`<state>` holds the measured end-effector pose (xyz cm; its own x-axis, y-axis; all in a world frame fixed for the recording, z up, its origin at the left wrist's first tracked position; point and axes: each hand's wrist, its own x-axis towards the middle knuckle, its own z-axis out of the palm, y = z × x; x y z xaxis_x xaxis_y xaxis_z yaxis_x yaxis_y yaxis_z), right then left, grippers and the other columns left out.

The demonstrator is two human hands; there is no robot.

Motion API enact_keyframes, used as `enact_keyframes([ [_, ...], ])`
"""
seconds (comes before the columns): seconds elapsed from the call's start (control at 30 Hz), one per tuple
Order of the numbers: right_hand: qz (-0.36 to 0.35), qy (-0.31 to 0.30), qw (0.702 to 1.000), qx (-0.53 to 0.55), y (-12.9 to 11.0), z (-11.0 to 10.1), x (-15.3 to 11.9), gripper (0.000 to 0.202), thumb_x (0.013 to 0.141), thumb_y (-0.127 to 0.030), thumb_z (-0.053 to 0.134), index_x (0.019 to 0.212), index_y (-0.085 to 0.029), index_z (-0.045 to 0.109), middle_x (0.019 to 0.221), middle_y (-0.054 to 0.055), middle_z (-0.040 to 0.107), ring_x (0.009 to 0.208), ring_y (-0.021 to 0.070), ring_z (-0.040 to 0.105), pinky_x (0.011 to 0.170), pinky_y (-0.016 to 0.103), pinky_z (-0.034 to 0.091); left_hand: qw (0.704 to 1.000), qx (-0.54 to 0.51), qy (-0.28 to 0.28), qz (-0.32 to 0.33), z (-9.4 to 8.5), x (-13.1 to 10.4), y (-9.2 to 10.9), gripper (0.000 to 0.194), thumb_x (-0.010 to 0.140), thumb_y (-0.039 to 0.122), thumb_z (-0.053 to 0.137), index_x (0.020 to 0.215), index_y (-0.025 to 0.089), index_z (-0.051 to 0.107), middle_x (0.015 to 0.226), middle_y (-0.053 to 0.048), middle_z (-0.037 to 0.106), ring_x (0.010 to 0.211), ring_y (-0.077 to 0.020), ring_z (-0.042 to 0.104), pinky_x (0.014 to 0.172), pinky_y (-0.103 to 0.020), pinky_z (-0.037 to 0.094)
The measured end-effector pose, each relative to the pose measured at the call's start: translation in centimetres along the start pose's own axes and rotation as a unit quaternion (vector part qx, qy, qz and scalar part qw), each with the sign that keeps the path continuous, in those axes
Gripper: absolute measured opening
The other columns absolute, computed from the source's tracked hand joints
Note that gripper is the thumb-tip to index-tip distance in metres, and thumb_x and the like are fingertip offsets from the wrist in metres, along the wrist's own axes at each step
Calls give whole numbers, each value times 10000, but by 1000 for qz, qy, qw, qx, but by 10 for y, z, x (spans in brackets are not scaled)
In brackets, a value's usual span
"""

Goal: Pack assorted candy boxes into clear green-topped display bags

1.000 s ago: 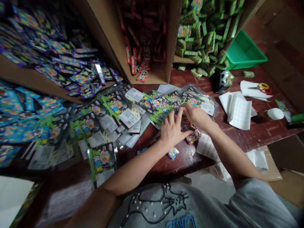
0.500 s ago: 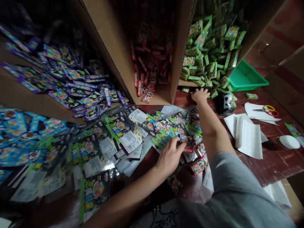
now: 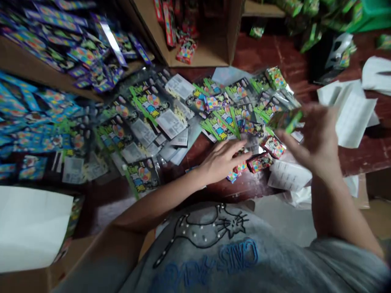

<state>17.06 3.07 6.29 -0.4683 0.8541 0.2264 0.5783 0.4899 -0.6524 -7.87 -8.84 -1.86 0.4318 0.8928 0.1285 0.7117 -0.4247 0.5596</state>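
Note:
My right hand [image 3: 317,138], blurred by motion, holds a green packet [image 3: 285,122] between thumb and fingers above the table's right half. Fingers spread, my left hand [image 3: 221,160] rests over small red packets [image 3: 241,162]; whether it grips one is hidden. Between the hands lie more red packets [image 3: 274,147]. Beyond them black-and-green printed bags [image 3: 218,124] overlap, with a purple packet [image 3: 215,101] on top. Another green packet [image 3: 275,77] rests at the far right end of the bags.
Cardboard boxes hold purple packets [image 3: 88,53] at the left and red packets [image 3: 169,24] at the centre. Blue packets [image 3: 39,134] lie far left. White papers [image 3: 354,118], a black object [image 3: 326,57] and a green tray [image 3: 374,14] are at right.
My right hand has come back from beside the green packets' box with a green packet. My left hand has spread its fingers. The view has tilted down, showing more of the shirt.

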Motion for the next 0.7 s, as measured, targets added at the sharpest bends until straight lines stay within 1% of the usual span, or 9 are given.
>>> enact_keyframes([
  [0.07, 69, -4, 994, 84, -11, 20, -80, 566, 951, -548, 734, 1364, -308, 429, 1336, 151, 626, 1114, 297, 719, 825, 468, 637, 1000, 9, 12, -24, 0, -5, 5, 601, 983, 164, 597, 1579, 147, 516, 1687, -176, 468, 1592, -321, 414, 1330, -536, 344],
  [0.13, 121, 39, 989, 75, -13, 47, -146, 540, 920, -564, 763, 1259, -318, 422, 1299, 133, 616, 1165, 306, 702, 849, 488, 636, 997, 15, 12, -73, 0, -7, 11, 883, 892, 339, 760, 1648, 74, 387, 1689, -226, 440, 1591, -380, 380, 1335, -559, 311],
  [0.2, 141, 71, 987, -2, -11, 74, -189, 517, 894, -591, 785, 1145, -304, 436, 1205, 121, 632, 1117, 313, 693, 880, 523, 610, 992, 29, -8, -121, 2, -6, 18, 1075, 807, 473, 845, 1663, 59, 345, 1644, -251, 478, 1524, -430, 433, 1289, -592, 344],
  [0.27, 139, 69, 984, -91, -6, 92, -208, 508, 886, -631, 784, 1069, -287, 458, 1104, 113, 658, 1039, 314, 679, 892, 528, 566, 987, 44, -19, -152, 7, -1, 26, 1033, 823, 458, 826, 1657, 67, 359, 1594, -249, 525, 1459, -437, 484, 1249, -597, 370],
  [0.37, 151, 14, 971, -183, 4, 97, -206, 498, 920, -713, 693, 1033, -261, 515, 1040, 120, 680, 1005, 317, 632, 910, 509, 501, 989, 36, -18, -142, 16, 3, 34, 925, 899, 341, 730, 1684, 92, 308, 1590, -217, 545, 1466, -390, 490, 1264, -554, 354],
  [0.47, 147, -43, 965, -213, 14, 81, -190, 602, 915, -786, 628, 1094, -214, 572, 1088, 160, 669, 1066, 335, 590, 952, 508, 478, 994, 17, -45, -95, 21, -4, 36, 977, 912, 319, 725, 1721, 130, 212, 1684, -199, 465, 1566, -359, 421, 1327, -545, 267],
  [0.57, 55, -90, 977, -184, 23, 56, -169, 840, 878, -790, 672, 1374, -127, 530, 1389, 261, 588, 1321, 391, 533, 1067, 545, 470, 994, 32, -63, -88, 23, -20, 29, 1105, 885, 380, 796, 1737, 140, 135, 1796, -230, 240, 1676, -393, 236, 1363, -615, 160],
  [0.63, -21, -167, 970, -173, 26, 40, -152, 916, 930, -680, 672, 1591, -122, 370, 1632, 275, 428, 1485, 411, 431, 1157, 587, 430, 993, 36, -59, -91, 19, -32, 20, 1218, 841, 420, 858, 1740, 132, 89, 1814, -257, 132, 1698, -417, 156, 1369, -621, 159],
  [0.7, -77, -250, 949, -173, 24, 28, -135, 864, 987, -528, 634, 1681, -168, 265, 1701, 231, 382, 1511, 409, 417, 1193, 614, 409, 994, 31, -51, -89, 11, -44, 10, 1282, 807, 422, 899, 1741, 126, 72, 1811, -272, 104, 1701, -416, 142, 1374, -585, 199],
])
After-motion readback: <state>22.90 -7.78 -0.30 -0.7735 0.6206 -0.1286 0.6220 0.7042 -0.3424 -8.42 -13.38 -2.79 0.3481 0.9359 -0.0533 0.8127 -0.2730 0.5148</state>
